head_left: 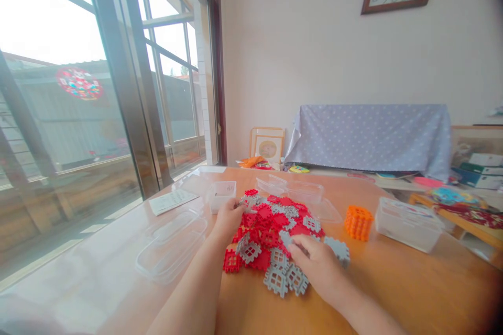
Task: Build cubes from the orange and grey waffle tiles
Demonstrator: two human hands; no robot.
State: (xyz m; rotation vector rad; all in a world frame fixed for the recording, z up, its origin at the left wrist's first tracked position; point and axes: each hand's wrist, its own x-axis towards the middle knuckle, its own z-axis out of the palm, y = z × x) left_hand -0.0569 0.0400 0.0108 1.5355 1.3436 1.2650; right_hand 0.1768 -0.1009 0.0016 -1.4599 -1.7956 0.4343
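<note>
A loose heap of red interlocking plastic tiles (269,238) and grey window-shaped tiles (277,280) lies on the wooden table in front of me. My right hand (318,261) is closed at the heap's right side, pinching a plain grey tile (286,238) between thumb and fingers. At the heap's far left edge is my left hand (228,215), its fingers drawn together; a grey piece shows by the fingertips, but what they hold is partly hidden. Just beyond my right hand lies a flat grey tile (337,250).
To the right stand a stack of orange tiles (359,223) and a lidded clear box (409,224). Left of the heap are a clear lid (173,246), a small clear container (222,195) and a printed sheet (173,201). More clear containers (304,191) sit behind the heap.
</note>
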